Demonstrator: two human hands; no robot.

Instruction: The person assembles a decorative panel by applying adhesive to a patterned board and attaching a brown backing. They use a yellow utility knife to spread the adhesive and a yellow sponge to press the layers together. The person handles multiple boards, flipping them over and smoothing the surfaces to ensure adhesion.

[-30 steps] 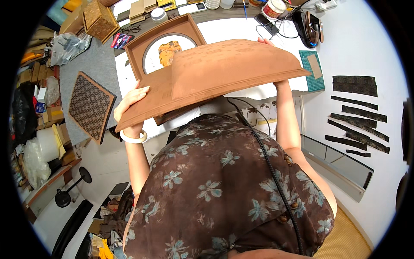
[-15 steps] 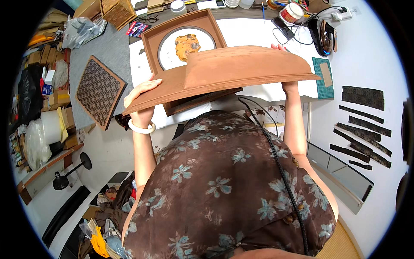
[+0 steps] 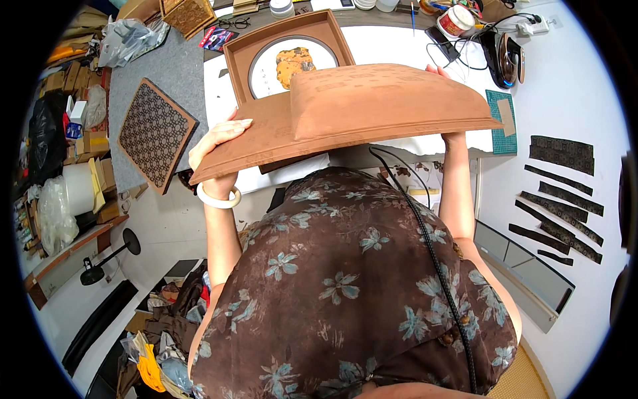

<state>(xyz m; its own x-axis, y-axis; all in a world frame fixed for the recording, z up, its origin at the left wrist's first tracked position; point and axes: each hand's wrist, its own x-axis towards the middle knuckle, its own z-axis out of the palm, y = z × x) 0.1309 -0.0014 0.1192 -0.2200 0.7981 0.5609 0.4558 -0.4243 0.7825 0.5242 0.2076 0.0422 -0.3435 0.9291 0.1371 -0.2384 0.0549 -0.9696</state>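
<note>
A large brown board point(image 3: 266, 136) with a raised, cushion-like block point(image 3: 392, 100) on it is held up in front of me, tilted. My left hand point(image 3: 218, 143) is closed round its left end, thumb lying on the top face; a white bangle circles that wrist. At the right end my right hand point(image 3: 437, 70) grips the board, with only fingertips showing over the far edge and the palm hidden. Beyond the board, partly covered by it, lies an open brown box point(image 3: 237, 63) holding a round white disc with a mottled orange piece point(image 3: 292, 63).
A patterned square panel point(image 3: 156, 133) rests on the grey mat at left. At right are a green cutting mat point(image 3: 503, 143), cables and a black iron-like appliance point(image 3: 506, 60). Jars point(image 3: 456, 21) line the back. Dark patterned strips point(image 3: 565, 153) hang on the right wall.
The board has tipped so more of its top face shows, now with faint marks visible. It covers more of the dark frame under it. Both hands keep their hold.
</note>
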